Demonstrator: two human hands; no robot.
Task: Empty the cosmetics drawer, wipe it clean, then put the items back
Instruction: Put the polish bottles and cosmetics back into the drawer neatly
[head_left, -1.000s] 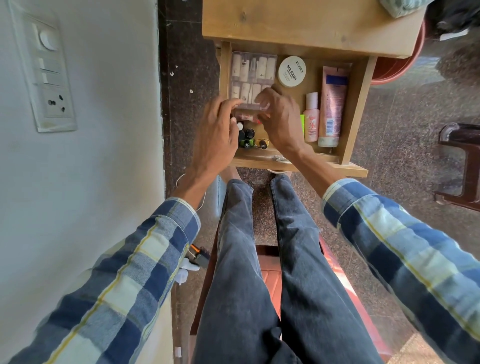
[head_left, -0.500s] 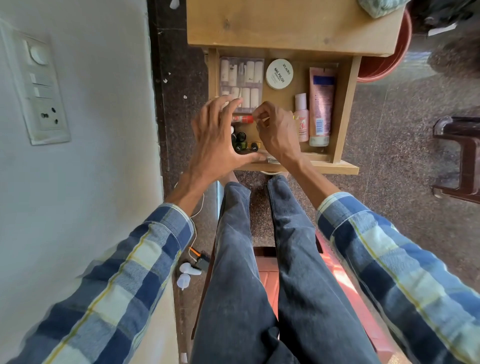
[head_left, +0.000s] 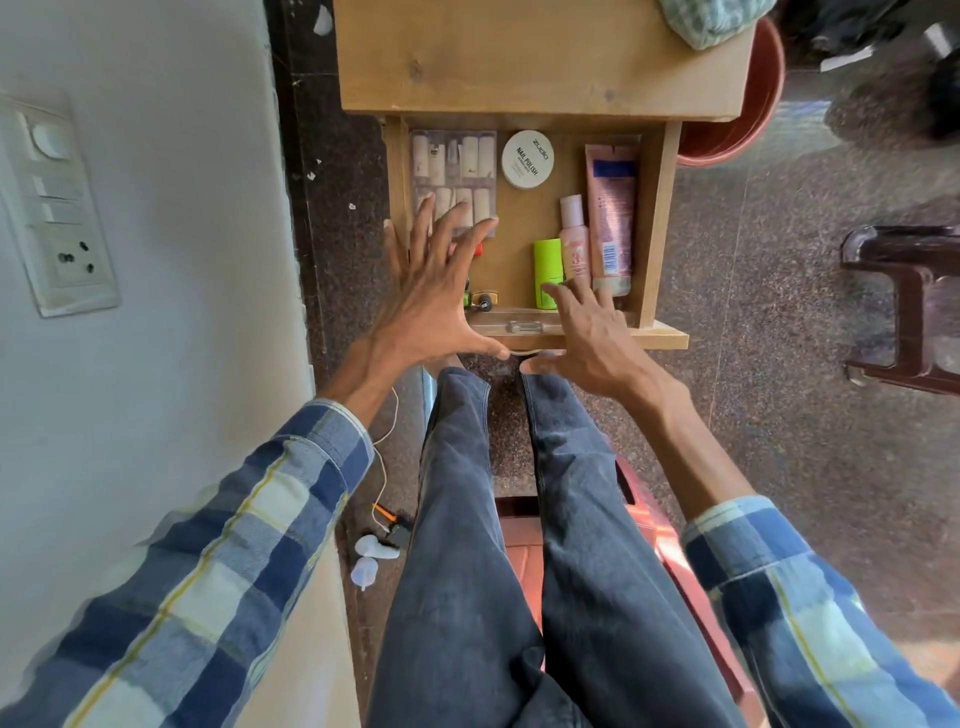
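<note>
The wooden drawer stands pulled out from under a wooden table top. Inside lie a clear box of false nails, a round white nail polish remover tin, a pink tube, a small pink bottle, a lime green stick and small nail polish bottles. My left hand hovers spread over the drawer's left side, covering a red item. Over the drawer's front edge, my right hand is spread and empty.
A white wall with a switch plate is close on the left. A folded cloth lies on the table top. A red tub and a dark plastic stool stand to the right. Earbuds and a cable lie on the floor.
Both hands let go of the small items at the drawer's left and drew back toward the front edge, fingers spreading. The lime green stick is now uncovered.
</note>
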